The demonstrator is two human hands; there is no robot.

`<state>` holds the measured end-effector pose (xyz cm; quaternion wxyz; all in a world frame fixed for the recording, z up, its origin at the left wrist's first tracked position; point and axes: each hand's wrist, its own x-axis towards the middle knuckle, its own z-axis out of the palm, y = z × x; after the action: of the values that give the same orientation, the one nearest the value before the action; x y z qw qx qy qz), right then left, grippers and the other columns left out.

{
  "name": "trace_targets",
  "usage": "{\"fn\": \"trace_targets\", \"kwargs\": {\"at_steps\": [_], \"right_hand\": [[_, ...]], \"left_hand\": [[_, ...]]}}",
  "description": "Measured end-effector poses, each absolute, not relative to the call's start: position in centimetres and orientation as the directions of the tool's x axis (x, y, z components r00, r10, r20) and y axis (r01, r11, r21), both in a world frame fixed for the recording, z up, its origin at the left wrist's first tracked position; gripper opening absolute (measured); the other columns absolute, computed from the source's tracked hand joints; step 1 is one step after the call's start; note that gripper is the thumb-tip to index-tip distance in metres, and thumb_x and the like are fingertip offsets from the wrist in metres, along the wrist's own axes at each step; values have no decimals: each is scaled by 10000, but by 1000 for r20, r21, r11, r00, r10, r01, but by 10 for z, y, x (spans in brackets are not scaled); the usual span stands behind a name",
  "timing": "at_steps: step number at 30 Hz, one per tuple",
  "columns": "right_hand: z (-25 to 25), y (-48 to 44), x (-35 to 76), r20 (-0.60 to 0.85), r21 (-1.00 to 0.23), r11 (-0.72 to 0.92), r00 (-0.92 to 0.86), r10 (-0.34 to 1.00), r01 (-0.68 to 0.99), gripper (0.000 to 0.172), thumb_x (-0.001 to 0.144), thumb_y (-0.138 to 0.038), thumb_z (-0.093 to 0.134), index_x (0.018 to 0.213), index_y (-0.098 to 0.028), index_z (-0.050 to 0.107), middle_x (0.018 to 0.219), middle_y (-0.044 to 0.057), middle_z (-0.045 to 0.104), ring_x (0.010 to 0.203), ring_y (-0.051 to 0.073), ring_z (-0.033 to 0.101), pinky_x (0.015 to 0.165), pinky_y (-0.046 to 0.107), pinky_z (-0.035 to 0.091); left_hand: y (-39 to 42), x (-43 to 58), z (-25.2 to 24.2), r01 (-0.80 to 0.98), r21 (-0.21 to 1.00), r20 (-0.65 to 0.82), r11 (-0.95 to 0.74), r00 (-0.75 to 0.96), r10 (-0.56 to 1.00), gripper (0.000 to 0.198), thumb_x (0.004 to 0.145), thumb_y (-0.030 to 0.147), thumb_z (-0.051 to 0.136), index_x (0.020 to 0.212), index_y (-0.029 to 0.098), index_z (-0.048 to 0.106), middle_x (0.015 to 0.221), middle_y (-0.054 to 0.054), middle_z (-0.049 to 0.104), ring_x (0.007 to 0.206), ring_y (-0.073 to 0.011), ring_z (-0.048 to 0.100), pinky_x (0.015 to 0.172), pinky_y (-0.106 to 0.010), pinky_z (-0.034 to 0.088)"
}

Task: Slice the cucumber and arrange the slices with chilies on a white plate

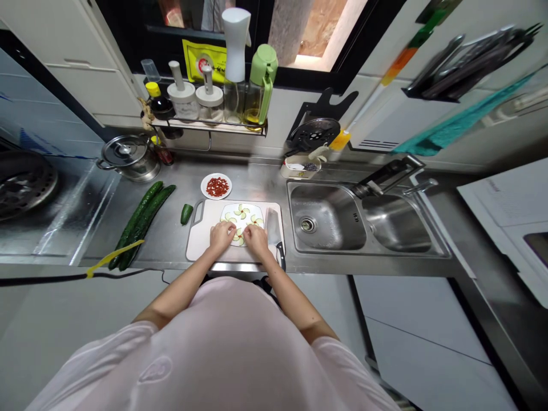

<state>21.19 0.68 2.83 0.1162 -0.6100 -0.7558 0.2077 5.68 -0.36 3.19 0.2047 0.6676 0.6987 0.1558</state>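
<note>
My left hand (221,236) and my right hand (256,236) meet over the near half of a white plate (243,223). Fingertips of both hands are drawn together beside a fan of pale cucumber slices (239,236); whatever they pinch is too small to make out. Other slices (242,212) form pinwheels with red centres on the plate. Beneath it lies a pale cutting board (200,238), with a cleaver (273,227) along its right side. Behind the board is a small white dish (204,188) of red bits (217,186). A cut cucumber end (186,214) sits left of the board.
Two long cucumbers (145,220) lie at the left, near a lidded pot (127,160). A double sink (329,217) is set to the right. Bottles and jars fill a wall shelf (222,127). A black cable with a yellow tie (113,257) crosses the front left edge.
</note>
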Motion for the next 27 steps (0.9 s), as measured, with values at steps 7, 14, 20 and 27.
{"fn": "trace_targets", "kwargs": {"at_steps": [7,14,20,27], "right_hand": [[37,6,220,-30,-525,156,-201,979,837,158,843,-252,441,839,-195,589,798,15,601,786,148,507,714,256,259],[42,0,224,-5,-590,156,-197,980,792,155,851,-260,427,791,-195,554,762,4,591,776,148,518,705,251,265],[42,-1,226,6,-606,144,-177,984,783,147,842,-265,436,788,-195,554,747,0,592,775,144,521,710,249,267],[44,0,229,-4,-623,113,-148,989,774,135,825,-260,460,771,-193,563,734,-9,590,752,133,519,718,251,265]], "left_hand": [[31,35,38,839,503,-34,208,-221,975,210,833,323,459,911,236,633,949,-35,635,928,-187,546,798,-285,361],[71,6,34,785,526,18,328,-396,918,231,822,300,445,946,237,630,925,-46,634,894,-194,549,772,-286,360],[97,-12,27,718,490,-30,494,-553,833,234,831,328,456,985,257,617,945,-53,643,895,-208,563,773,-312,365],[120,-25,18,760,405,-24,509,-548,836,236,809,309,488,983,256,638,1004,-96,631,941,-250,560,821,-383,348]]}}
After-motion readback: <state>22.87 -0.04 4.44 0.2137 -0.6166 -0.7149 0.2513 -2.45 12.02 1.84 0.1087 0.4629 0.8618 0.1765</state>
